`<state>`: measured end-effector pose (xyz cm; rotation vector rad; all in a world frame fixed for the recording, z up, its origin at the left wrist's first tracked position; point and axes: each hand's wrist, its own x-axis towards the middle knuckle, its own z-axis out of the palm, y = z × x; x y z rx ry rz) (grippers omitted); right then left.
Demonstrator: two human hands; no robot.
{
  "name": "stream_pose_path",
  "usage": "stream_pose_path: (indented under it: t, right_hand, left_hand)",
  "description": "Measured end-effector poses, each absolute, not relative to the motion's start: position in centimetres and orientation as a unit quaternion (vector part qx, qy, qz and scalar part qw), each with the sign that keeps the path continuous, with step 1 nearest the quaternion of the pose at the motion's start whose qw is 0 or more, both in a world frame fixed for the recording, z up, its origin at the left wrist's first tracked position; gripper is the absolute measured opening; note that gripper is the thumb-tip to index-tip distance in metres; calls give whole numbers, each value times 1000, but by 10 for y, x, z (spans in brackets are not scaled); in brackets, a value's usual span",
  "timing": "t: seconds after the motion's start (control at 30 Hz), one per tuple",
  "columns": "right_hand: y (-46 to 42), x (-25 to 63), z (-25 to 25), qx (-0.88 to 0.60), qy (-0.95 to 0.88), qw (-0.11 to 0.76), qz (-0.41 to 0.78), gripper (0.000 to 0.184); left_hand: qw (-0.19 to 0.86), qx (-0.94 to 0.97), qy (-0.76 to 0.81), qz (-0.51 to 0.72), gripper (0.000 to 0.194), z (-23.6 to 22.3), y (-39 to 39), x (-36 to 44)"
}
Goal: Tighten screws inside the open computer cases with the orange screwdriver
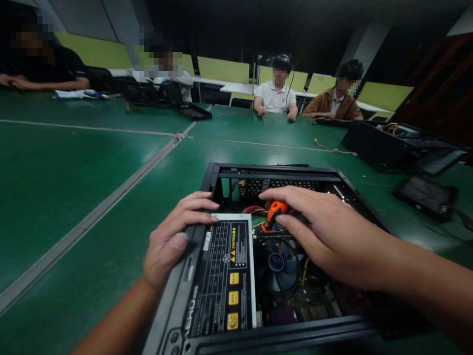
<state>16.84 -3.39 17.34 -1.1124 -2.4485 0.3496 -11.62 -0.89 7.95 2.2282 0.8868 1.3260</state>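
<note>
My right hand [325,229] is closed around the orange and black handle of a screwdriver [275,214], held between thumb and fingers above the inside of an uncovered computer case [281,172]. The screwdriver tilts downward, and its tip is hidden among the parts. My left hand [172,236] lies across the case's left rail, fingers stretched out onto the edge of the labelled power supply [218,276]. A round cooling fan [276,262] sits on the board below the screwdriver. Coloured cables [256,210] run behind the power supply.
The case stands on a green table [111,197] crossed by a grey seam strip [92,222]. Another black case [391,145] and a dark flat part [424,197] lie to the right. Several people sit along the far side, with case parts [155,96] before one.
</note>
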Motion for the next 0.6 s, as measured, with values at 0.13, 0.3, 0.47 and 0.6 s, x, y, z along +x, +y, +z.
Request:
stream_pose_path:
  t: [0.13, 0.3, 0.47, 0.6]
  right_hand:
    - [-33, 168, 173, -395, -883, 215, 135, 39]
    - [-34, 168, 173, -398, -883, 210, 134, 39]
    - [-34, 168, 175, -400, -883, 203, 136, 38]
    - [-37, 168, 178, -398, -888, 184, 139, 39]
  left_hand:
    - [198, 797, 317, 475, 43, 81, -9, -116]
    - [199, 797, 311, 477, 41, 82, -9, -116]
    - [210, 792, 309, 483, 40, 81, -12, -114]
    - [212, 785, 317, 488, 40, 81, -12, -113]
